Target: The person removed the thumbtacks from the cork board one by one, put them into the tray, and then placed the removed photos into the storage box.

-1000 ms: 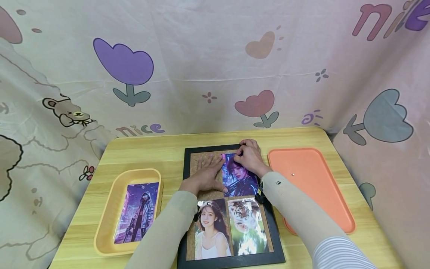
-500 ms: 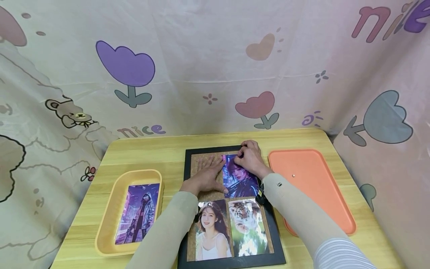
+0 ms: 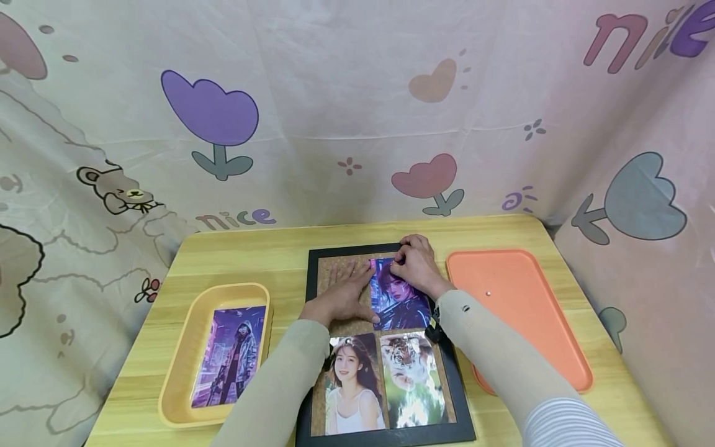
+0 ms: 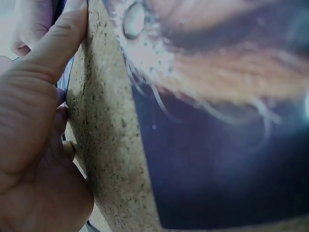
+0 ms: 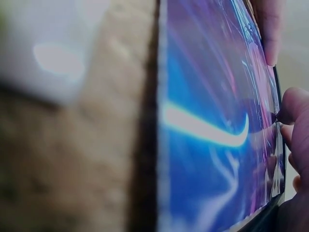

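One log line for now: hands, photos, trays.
left hand: spread over corkboard; right hand: on upper photo, grasp unclear; below: portrait photo, tiger photo; yellow tray: hooded-figure photo; orange tray: small shiny item

"What's the bench (image 3: pixel 246 257) like?"
"Yellowish, with wood grain."
"And on it?"
"A yellow tray (image 3: pixel 195 335) to the left, a black-framed corkboard (image 3: pixel 436 433) lying flat in the middle, an orange tray (image 3: pixel 519 292) just beside it, to the right."

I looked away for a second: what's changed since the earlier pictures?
Nothing visibly, beyond a slight shift of the head view. The left hand stays spread on the corkboard, the right hand at the upper part of the purple photo.
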{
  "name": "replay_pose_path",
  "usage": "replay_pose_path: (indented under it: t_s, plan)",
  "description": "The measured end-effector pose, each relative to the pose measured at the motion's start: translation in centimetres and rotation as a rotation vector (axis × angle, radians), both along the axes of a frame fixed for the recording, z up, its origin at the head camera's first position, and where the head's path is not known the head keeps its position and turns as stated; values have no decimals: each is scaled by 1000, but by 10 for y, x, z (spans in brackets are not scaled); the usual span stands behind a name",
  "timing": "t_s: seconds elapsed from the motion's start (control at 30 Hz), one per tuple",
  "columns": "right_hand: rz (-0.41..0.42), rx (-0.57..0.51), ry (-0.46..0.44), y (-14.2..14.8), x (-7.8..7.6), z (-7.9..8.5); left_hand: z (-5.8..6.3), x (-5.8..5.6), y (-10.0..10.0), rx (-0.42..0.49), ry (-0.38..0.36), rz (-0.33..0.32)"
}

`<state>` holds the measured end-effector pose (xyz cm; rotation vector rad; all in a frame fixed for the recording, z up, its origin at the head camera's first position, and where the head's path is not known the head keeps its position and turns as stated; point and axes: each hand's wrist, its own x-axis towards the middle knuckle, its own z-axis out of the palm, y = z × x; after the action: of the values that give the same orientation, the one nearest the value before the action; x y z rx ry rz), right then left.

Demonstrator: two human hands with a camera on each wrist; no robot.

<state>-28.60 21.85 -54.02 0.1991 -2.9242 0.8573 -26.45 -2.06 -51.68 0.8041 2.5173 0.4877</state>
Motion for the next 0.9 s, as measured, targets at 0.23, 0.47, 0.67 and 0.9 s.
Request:
replay_pose_path:
  t_s: [0.23, 0.47, 0.67, 0.9]
  plan:
    - [-3, -4, 9, 0, 0, -2, -1, 1, -1, 14, -7, 7]
    - [-4, -5, -3, 1, 1, -3, -3, 1, 0, 12, 0, 9]
    - [1, -8, -2, 0, 1, -2, -3, 1, 0, 11, 2, 9]
    - [0, -21, -1, 0, 1, -2, -2, 1, 0, 10, 3, 7]
